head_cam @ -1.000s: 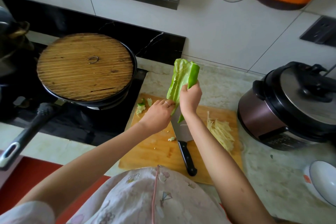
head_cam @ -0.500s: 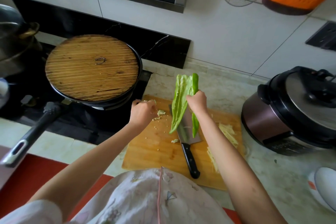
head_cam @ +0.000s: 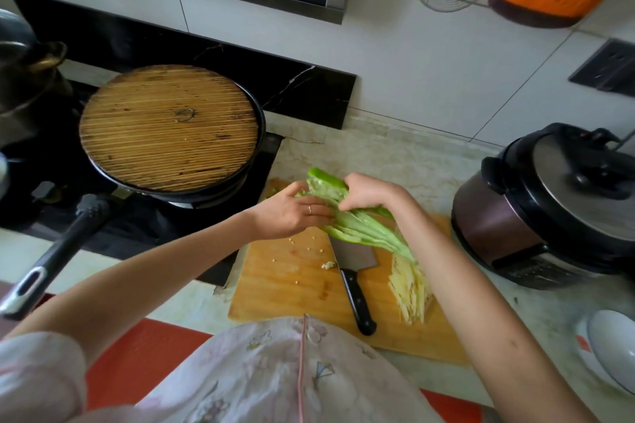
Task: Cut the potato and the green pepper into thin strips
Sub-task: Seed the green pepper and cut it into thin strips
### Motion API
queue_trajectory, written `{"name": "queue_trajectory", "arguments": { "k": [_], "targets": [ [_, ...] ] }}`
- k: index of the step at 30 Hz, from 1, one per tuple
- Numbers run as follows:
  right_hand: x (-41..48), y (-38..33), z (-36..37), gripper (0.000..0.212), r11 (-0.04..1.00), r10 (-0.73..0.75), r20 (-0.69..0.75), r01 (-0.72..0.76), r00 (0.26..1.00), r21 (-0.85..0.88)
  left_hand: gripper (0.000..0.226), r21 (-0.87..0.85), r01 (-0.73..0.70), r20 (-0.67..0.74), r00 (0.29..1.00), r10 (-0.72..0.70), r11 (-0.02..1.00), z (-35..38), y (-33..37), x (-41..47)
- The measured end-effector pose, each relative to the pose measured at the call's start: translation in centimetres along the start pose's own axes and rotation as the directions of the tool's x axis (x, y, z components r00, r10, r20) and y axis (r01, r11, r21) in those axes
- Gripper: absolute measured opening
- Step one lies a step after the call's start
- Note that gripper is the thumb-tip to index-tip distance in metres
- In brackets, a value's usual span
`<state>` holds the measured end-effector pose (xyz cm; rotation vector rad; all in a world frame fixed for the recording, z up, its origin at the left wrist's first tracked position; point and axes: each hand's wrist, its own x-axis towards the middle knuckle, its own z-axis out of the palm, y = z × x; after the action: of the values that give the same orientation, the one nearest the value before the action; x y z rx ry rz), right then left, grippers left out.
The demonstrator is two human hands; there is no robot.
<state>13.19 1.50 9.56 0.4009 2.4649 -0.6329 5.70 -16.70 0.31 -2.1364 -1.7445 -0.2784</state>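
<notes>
The split green pepper (head_cam: 360, 230) is in the air between both hands — the right hand (head_cam: 364, 192) grips its top and the left hand (head_cam: 292, 213) pinches one edge. It is best spread flat, pale side up, on the cutting board (head_cam: 281, 285) below. The cleaver (head_cam: 354, 252) lies under the hands — keep clear of the potato strips (head_cam: 410, 288) beneath the right forearm.

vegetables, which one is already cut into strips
The pale yellow potato, a pile of thin strips on the wooden board; the green pepper is one opened piece.
</notes>
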Motion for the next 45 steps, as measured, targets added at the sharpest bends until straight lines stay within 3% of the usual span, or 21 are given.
{"name": "queue_trajectory", "arguments": {
  "k": [2, 5, 9, 12, 21, 25, 28, 30, 33, 35, 36, 38, 40, 43, 45],
  "targets": [
    [-0.2, -0.3, -0.8, 0.013, 0.993, -0.057, 0.090, 0.065, 0.994, -0.100, 0.030, -0.060, -0.059, 0.021, 0.998, 0.060, 0.996, -0.5, -0.5, 0.4],
    [-0.5, -0.5, -2.4, 0.008, 0.981, -0.112, 0.129, 0.130, 0.985, -0.142, 0.038, -0.180, -0.032, 0.057, 0.997, 0.043, 0.983, -1.2, -1.1, 0.1],
    [-0.6, -1.0, -3.9, 0.007, 0.953, -0.173, 0.116, 0.195, 0.978, -0.229, 0.036, -0.099, -0.012, 0.041, 0.999, 0.016, 0.995, -2.0, -2.2, -0.3],
    [-0.2, -1.1, -3.8, 0.019, 0.946, -0.171, 0.090, 0.189, 0.981, -0.264, 0.027, -0.034, -0.013, 0.007, 1.000, 0.014, 0.999, -2.1, -2.2, 0.0],
    [-0.3, -0.1, -2.8, 0.013, 0.955, -0.133, 0.033, 0.137, 0.991, -0.261, 0.018, -0.124, 0.136, 0.020, 0.991, -0.135, 0.983, -1.9, -2.7, -0.9],
    [-0.2, 0.1, -2.1, 0.012, 0.945, -0.098, 0.008, 0.095, 0.995, -0.313, 0.015, -0.213, 0.280, -0.063, 0.952, -0.299, 0.936, -1.2, -1.4, -0.9],
    [-0.3, 0.3, -2.0, 0.015, 0.947, -0.067, -0.009, 0.061, 0.998, -0.315, 0.011, -0.267, 0.439, -0.071, 0.879, -0.472, 0.858, -0.9, -0.6, -1.2],
    [-0.3, 0.5, -1.6, 0.019, 0.955, -0.038, -0.032, 0.027, 0.999, -0.297, 0.009, -0.281, 0.588, 0.033, 0.796, -0.605, 0.759, -0.3, -0.2, -1.6],
    [-0.3, 0.4, -0.8, 0.020, 0.956, -0.031, -0.067, 0.010, 0.997, -0.295, 0.045, -0.364, 0.847, 0.306, 0.502, -0.809, 0.388, 0.0, 1.1, -0.9],
    [-0.3, 0.3, -0.5, 0.018, 0.960, -0.042, -0.095, 0.013, 0.995, -0.279, 0.059, -0.414, 0.898, 0.417, 0.331, -0.846, 0.148, -0.1, 1.7, 0.3],
    [-0.3, 0.2, -0.3, 0.017, 0.962, -0.046, -0.110, 0.014, 0.993, -0.273, 0.062, -0.445, 0.894, 0.449, 0.274, -0.850, 0.054, 0.0, 1.9, 1.0],
    [-0.3, 0.0, 0.1, 0.012, 0.964, -0.049, -0.137, 0.011, 0.989, -0.264, 0.060, -0.555, 0.827, 0.480, 0.226, -0.848, -0.093, 0.1, 2.0, 2.3],
    [-0.4, -0.3, 0.5, 0.010, 0.971, -0.058, -0.150, 0.021, 0.987, -0.236, 0.064, -0.604, 0.781, 0.491, 0.210, -0.846, -0.157, 0.4, 2.0, 3.2],
    [-0.7, -0.8, 0.9, 0.019, 0.983, -0.084, -0.137, 0.059, 0.987, -0.176, 0.082, -0.461, 0.883, 0.486, 0.168, -0.858, -0.088, 0.5, 2.1, 3.8],
    [-0.8, -0.6, 1.1, 0.017, 0.989, -0.067, -0.145, 0.046, 0.987, -0.141, 0.072, -0.470, 0.881, 0.441, 0.178, -0.880, -0.057, 0.4, 2.2, 3.8]
  ]
}}
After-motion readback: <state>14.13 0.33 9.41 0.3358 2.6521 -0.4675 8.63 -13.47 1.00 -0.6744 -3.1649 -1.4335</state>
